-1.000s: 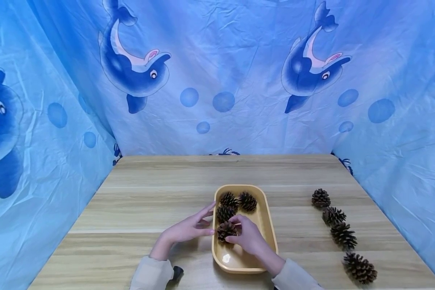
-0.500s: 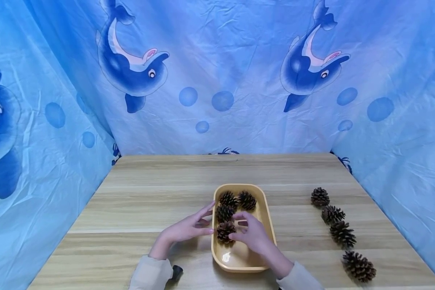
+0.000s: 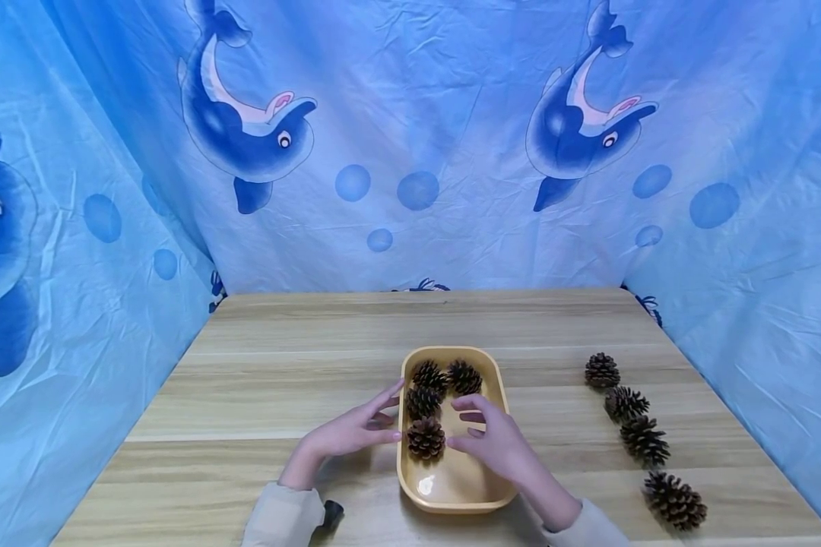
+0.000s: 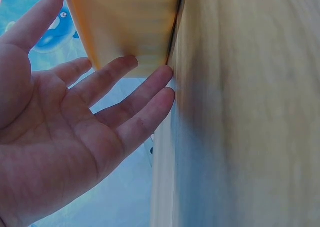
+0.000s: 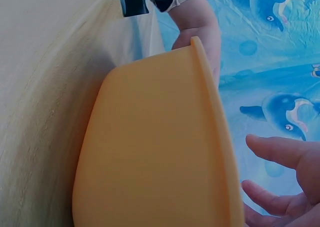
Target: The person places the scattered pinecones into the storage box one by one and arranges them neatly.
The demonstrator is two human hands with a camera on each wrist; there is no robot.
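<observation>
A yellow-orange plastic tray [image 3: 461, 486] lies on the table with several brown pine cones in it. One pine cone [image 3: 426, 438] sits nearest the front, by the left wall; others [image 3: 423, 401] are grouped toward the far end. My left hand [image 3: 352, 433] is spread at the tray's left side, its fingertips right at the wall in the left wrist view. Above the tray's right half, my right hand [image 3: 496, 441] has its thumb and fingers apart with nothing between them. In the right wrist view, the tray's outer wall [image 5: 155, 147] hides its contents.
To the right, several pine cones stand in a slanting row on the wooden table [image 3: 280, 365], the closest pine cone [image 3: 675, 501] near the front. A small black object [image 3: 331, 516] is beside the left sleeve. Blue dolphin-print cloth [image 3: 397, 114] hangs behind and at both sides.
My right hand has let go of the front pine cone and drawn back to the right, its fingers spreading. The cone stays in the tray. My left hand has kept its place.
</observation>
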